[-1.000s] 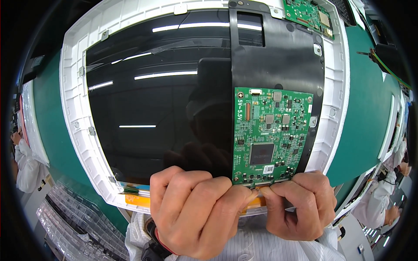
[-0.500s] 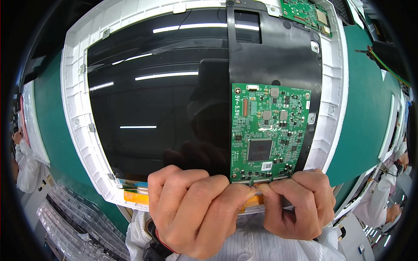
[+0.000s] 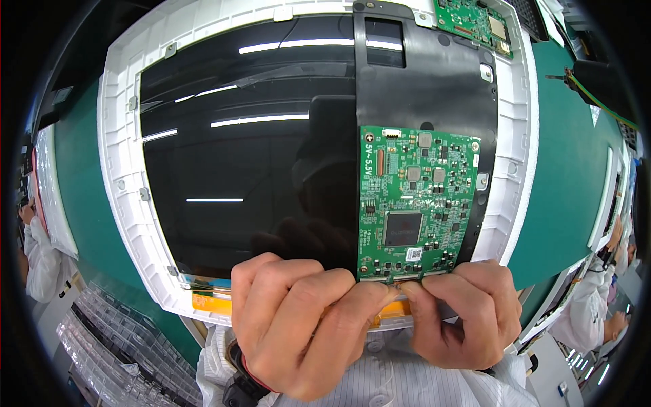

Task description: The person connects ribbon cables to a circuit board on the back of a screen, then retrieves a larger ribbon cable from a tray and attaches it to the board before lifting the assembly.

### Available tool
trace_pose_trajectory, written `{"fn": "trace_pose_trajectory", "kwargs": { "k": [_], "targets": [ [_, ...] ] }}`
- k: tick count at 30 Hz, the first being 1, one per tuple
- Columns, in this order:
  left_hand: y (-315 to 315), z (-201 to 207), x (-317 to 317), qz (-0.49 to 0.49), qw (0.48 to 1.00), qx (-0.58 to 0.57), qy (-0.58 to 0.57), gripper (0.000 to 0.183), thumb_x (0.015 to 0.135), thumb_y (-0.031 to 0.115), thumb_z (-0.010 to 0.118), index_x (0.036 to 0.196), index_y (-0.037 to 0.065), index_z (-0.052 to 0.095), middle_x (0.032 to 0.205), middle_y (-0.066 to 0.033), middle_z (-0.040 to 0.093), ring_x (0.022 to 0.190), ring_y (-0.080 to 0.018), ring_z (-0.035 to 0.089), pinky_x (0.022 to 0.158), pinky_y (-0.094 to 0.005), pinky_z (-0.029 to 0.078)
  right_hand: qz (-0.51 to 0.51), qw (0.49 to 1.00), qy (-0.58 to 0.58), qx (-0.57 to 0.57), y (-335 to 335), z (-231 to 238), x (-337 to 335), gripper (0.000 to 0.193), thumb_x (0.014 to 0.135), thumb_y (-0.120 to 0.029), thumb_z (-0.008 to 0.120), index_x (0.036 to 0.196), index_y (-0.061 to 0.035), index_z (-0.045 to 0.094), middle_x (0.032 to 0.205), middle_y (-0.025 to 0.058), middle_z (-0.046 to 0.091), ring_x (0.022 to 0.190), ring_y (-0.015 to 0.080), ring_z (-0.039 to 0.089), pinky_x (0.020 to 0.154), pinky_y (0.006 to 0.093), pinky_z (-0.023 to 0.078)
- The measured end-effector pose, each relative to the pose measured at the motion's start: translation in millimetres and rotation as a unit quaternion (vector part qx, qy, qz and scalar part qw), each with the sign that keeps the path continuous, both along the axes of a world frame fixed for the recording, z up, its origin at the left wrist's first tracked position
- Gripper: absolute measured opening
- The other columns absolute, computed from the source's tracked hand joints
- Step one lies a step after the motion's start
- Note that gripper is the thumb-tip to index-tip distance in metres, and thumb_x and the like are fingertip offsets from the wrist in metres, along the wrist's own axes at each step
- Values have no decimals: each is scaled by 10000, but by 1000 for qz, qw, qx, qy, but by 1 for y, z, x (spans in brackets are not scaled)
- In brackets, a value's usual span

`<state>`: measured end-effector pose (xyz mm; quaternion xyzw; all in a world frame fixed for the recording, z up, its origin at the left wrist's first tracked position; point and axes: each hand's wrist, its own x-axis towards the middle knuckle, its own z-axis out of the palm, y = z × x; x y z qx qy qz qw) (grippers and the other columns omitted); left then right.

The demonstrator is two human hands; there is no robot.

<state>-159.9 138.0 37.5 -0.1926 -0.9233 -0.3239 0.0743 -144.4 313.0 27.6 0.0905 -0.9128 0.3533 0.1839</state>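
A green circuit board (image 3: 441, 203) with a large square black chip lies on the black backing plate (image 3: 427, 95) of a display panel. To its left is the panel's dark glossy surface (image 3: 237, 163). Along the board's lower edge, my left hand (image 3: 305, 325) is closed, thumb and forefinger pinched at the connectors. Mirroring it, my right hand (image 3: 468, 315) also pinches there, its fingertips close to the left ones. An orange ribbon cable (image 3: 393, 311) shows between and below my fingers; its end at the board is hidden by them.
A white ribbed plastic frame (image 3: 119, 183) surrounds the panel on a green mat (image 3: 566, 169). A smaller green board (image 3: 475, 24) sits at the far right corner. Clear plastic trays (image 3: 112, 339) stand at lower left. People in white coats work at both sides.
The frame and circuit board have shifted slightly, the board a little up and left. Both hands keep their pinch at the board's lower edge, nearly unmoved.
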Motion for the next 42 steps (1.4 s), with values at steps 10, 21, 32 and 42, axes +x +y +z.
{"fn": "trace_pose_trajectory", "kwargs": {
  "k": [10,21,32,42],
  "targets": [
    [-1,0,1,2,1000,-8,-10,232,703,193,906,825,102,731,772,-12,601,688,-203,550,617,-370,414,88,996,-13,14,17,-1,6,458,520,-89,752,970,-54,825,817,10,601,557,85,450,417,221,317],
    [-1,-2,1,4,1000,-15,4,228,728,227,900,803,97,729,759,-12,601,681,-200,549,606,-363,403,137,989,21,45,20,-2,-1,434,541,-86,752,967,-36,820,843,11,609,562,83,494,445,223,310],
    [0,-1,-3,-7,1000,-2,13,213,727,204,891,798,88,728,755,-23,602,666,-203,548,597,-367,398,168,975,84,118,21,-2,-1,232,694,-62,822,919,-9,805,904,46,633,644,133,515,510,257,326],
    [-6,8,-2,-9,1000,-10,-4,219,687,166,904,834,95,758,775,-12,611,700,-208,555,668,-396,413,69,997,35,-18,19,10,-10,551,351,-70,715,893,-29,805,792,22,559,608,162,492,524,280,361]
  ]
}}
